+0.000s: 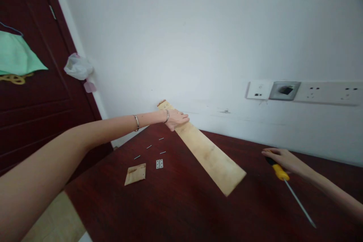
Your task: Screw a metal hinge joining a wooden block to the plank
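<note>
My hands are well apart. My left hand (176, 120) lies across the upper part of the long wooden board (211, 153), at the centre of the frame; I can't tell whether the fingers clamp it. The board slants down to right of centre on the dark red tabletop (170, 211). At the lower right, my right hand (283, 160) is closed around the black-and-yellow handle of a screwdriver (281, 173), its blade pointing towards the bottom right corner. Left of the board, below centre, are four loose screws (137, 157), a butt hinge (159, 164) and a small wooden piece (135, 174). Wall sockets (326, 93) sit at the right.
</note>
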`<action>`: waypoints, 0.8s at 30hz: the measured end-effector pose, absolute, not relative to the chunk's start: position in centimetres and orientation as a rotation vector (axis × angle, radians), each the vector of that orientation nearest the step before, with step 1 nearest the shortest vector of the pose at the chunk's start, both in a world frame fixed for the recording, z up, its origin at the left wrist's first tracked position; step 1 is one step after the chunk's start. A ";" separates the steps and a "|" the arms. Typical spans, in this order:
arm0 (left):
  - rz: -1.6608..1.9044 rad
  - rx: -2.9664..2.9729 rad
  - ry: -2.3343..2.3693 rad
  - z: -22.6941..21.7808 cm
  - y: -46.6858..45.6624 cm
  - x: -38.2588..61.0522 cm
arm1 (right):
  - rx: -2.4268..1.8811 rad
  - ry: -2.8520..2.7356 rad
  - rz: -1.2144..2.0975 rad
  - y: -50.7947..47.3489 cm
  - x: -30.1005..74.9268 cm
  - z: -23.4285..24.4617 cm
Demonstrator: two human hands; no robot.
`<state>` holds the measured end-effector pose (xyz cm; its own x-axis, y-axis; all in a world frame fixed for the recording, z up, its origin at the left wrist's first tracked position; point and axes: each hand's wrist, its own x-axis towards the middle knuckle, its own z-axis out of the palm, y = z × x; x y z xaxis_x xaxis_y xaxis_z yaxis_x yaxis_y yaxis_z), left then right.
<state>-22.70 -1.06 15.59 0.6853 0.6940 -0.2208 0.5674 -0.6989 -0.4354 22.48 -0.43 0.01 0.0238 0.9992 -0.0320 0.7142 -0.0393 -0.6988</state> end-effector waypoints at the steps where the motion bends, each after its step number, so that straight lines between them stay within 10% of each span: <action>1: 0.538 -2.546 -1.045 15.3 -0.9 -24.4 | -1.796 -1.762 0.797 -0.2 20.9 0.0; 24: 0.240 -2.112 -2.599 8.0 -2.3 -43.4 | -1.405 -2.238 0.648 0.8 -1.7 -1.8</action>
<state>-43.36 -2.26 8.04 -0.1945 0.9472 -0.2550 0.9778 0.2078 0.0259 -1.70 0.76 -1.76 -0.4028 0.9097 0.1006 0.7153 0.3815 -0.5855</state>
